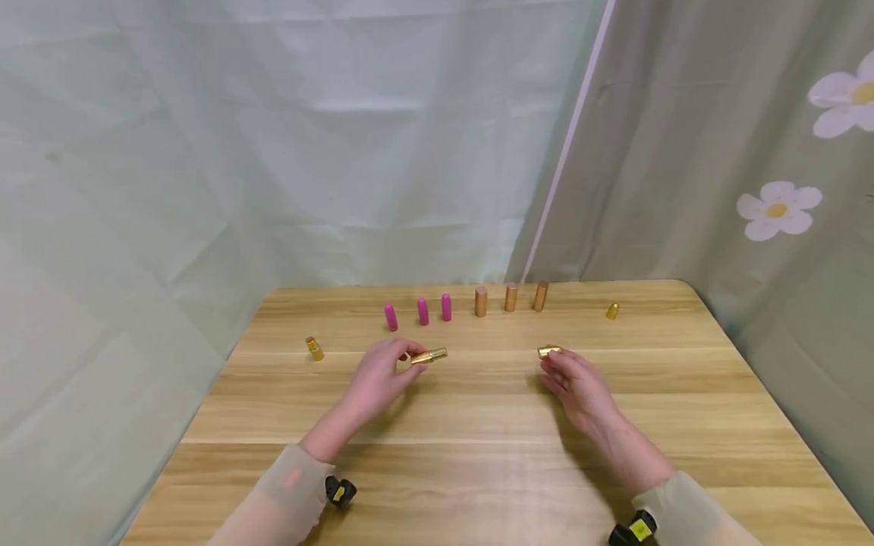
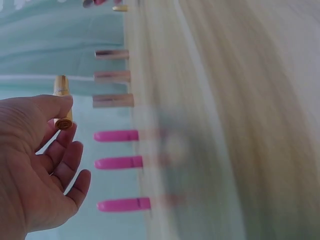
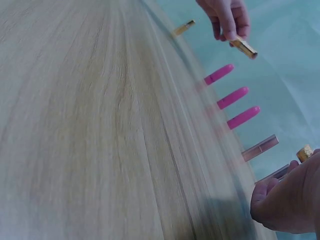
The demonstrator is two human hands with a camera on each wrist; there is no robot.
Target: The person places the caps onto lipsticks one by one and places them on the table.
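Note:
Between thumb and fingertips, my left hand [image 1: 381, 375] pinches a gold lipstick tube [image 1: 430, 356] just above the table. The tube lies almost level, its narrower end pointing right; the left wrist view shows its round base [image 2: 63, 123]. My right hand [image 1: 582, 390] holds a short gold lipstick cap [image 1: 548, 352] by the fingertips, one end turned toward the left hand. A wide gap separates the two gold pieces. In the right wrist view the fingers hide most of the cap [image 3: 304, 152].
Behind the hands, several lipstick-like tubes stand in a row: pink round-tipped ones [image 1: 423, 312] and copper cylinders [image 1: 510, 297]. Another gold tube [image 1: 314, 349] stands at the left, and a small gold bullet-shaped piece [image 1: 612, 311] at the right. Curtains [image 1: 382, 152] border the wooden table [image 1: 464, 470].

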